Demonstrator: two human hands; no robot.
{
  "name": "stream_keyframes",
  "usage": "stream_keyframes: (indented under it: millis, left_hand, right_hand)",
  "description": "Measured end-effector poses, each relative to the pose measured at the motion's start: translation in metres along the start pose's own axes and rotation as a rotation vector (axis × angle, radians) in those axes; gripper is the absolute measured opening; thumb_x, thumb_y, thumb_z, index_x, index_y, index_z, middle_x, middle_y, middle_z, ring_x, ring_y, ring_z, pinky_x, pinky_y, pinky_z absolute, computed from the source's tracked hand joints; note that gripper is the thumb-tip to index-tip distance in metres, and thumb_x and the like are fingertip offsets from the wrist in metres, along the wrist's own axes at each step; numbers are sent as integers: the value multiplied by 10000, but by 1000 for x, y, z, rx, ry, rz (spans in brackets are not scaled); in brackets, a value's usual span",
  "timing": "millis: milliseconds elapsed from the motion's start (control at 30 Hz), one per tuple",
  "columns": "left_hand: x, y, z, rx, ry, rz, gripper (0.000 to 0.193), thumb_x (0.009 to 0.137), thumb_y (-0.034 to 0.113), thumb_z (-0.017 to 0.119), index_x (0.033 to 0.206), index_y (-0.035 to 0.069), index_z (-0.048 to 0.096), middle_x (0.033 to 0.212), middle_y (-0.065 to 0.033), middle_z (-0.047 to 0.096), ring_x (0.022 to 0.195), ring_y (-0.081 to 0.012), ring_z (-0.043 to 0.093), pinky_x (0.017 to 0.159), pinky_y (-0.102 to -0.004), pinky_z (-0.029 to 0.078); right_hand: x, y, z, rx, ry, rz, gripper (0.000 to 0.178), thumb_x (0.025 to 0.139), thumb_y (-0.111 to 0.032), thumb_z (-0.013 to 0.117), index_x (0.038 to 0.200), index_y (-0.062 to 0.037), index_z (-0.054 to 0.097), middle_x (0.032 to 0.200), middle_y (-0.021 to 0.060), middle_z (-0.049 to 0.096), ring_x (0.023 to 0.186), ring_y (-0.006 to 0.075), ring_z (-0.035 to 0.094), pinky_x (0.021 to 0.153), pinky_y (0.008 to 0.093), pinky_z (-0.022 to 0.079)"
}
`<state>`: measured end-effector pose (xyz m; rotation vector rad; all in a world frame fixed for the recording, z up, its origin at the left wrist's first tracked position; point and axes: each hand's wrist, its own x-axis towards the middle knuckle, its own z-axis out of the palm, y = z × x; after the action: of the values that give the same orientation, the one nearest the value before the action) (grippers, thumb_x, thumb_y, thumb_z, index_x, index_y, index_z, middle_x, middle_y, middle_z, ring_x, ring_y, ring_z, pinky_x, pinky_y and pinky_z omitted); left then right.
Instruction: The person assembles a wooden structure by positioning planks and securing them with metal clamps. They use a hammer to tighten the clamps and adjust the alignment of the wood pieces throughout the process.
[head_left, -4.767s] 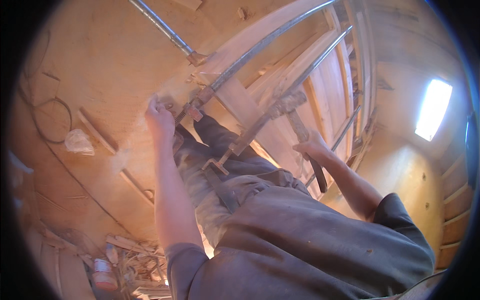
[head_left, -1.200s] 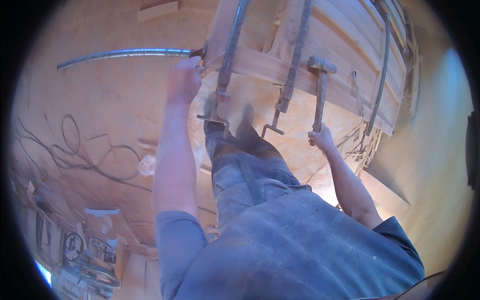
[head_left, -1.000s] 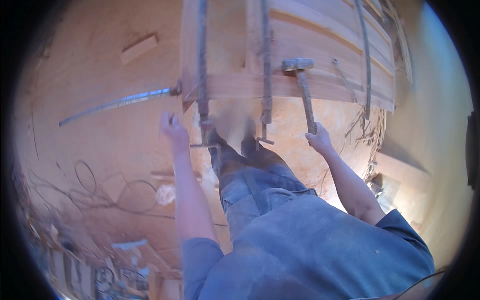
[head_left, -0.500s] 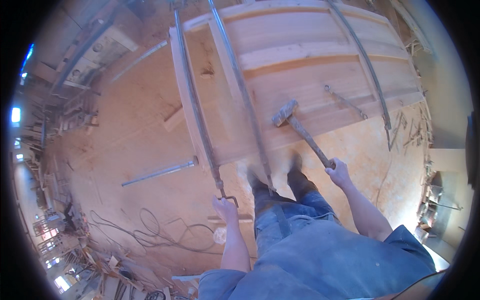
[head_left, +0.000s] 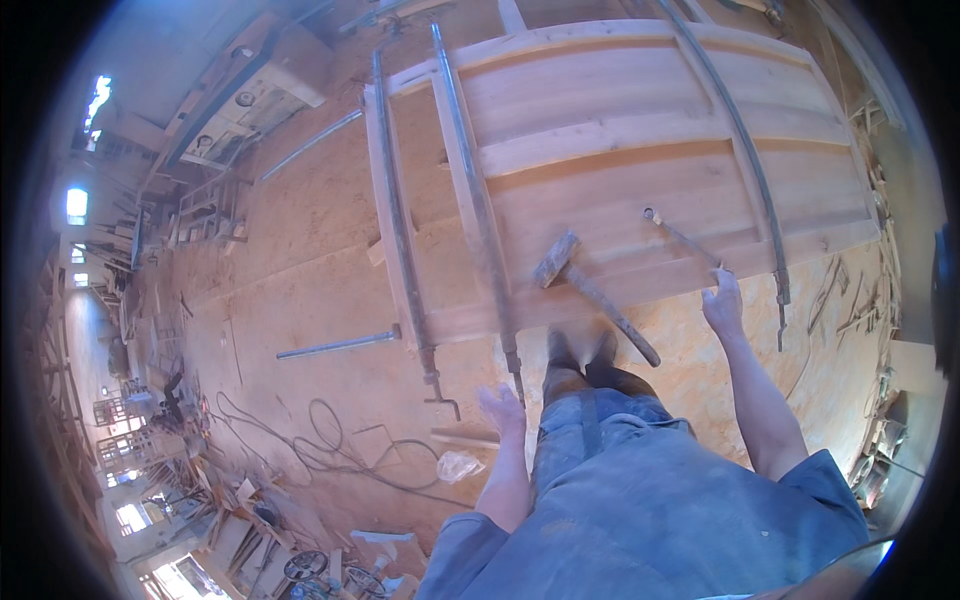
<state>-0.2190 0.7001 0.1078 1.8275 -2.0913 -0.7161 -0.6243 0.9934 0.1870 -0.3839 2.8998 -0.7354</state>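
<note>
A pale wooden door-like panel (head_left: 610,196) with frame rails lies in front of me, with long metal bar clamps across it. My left hand (head_left: 503,410) is open beside the lower end of the second bar clamp (head_left: 478,215), fingers apart. Left of it, the first bar clamp (head_left: 402,230) ends in a bent crank handle. My right hand (head_left: 724,303) reaches over the panel's near edge, its fingers closed at the near end of a ring-ended wrench (head_left: 683,237). Between my hands, a hammer (head_left: 607,303) rests on the panel, its handle overhanging the near edge.
A third bar clamp (head_left: 742,140) crosses the panel on the right. On the dusty floor to the left lie a metal bar (head_left: 338,345), a looped cable (head_left: 330,455) and a crumpled clear plastic bag (head_left: 459,466). Scrap wood (head_left: 225,510) is piled at the lower left.
My right hand has let go of the hammer, left it on the panel and moved to the wrench. My left hand has left the first clamp's crank and moved right towards the second clamp.
</note>
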Motion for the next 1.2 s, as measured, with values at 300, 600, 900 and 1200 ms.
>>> stream_keyframes:
  millis: [300, 600, 900, 1200]
  left_hand:
    - [4, 46, -2, -76, -611, -91, 396, 953, 241, 603, 1186, -80, 608, 1085, -306, 638, 1054, -455, 623, 906, -503, 489]
    - [-2, 84, -9, -193, -794, 38, 352, 879, 234, 610, 1062, -67, 615, 896, -223, 637, 843, -369, 627, 784, -471, 511]
    - [63, 101, -22, 246, -1147, 382, 182, 854, 77, 585, 704, -14, 537, 649, -98, 526, 625, -199, 501, 538, -374, 394]
    - [-54, 225, 4, -146, -946, 349, 145, 833, 114, 584, 820, -30, 573, 722, -91, 560, 697, -188, 510, 610, -355, 393]
  right_hand:
    - [74, 13, 45, -219, -46, -92, 547, 801, -60, 617, 1343, -4, 568, 1278, 243, 627, 1248, 425, 555, 1078, 505, 436]
    - [90, 101, 38, -104, -29, -113, 216, 909, -170, 545, 883, -84, 742, 835, 176, 692, 834, 360, 656, 744, 524, 492]
    - [38, -5, 13, 328, -247, 336, 101, 886, -116, 587, 911, -27, 626, 878, 221, 688, 797, 373, 680, 663, 498, 508]
    - [-158, 60, -72, 765, -143, 657, 181, 871, -93, 595, 1029, -14, 634, 871, 194, 679, 845, 313, 669, 726, 454, 500]
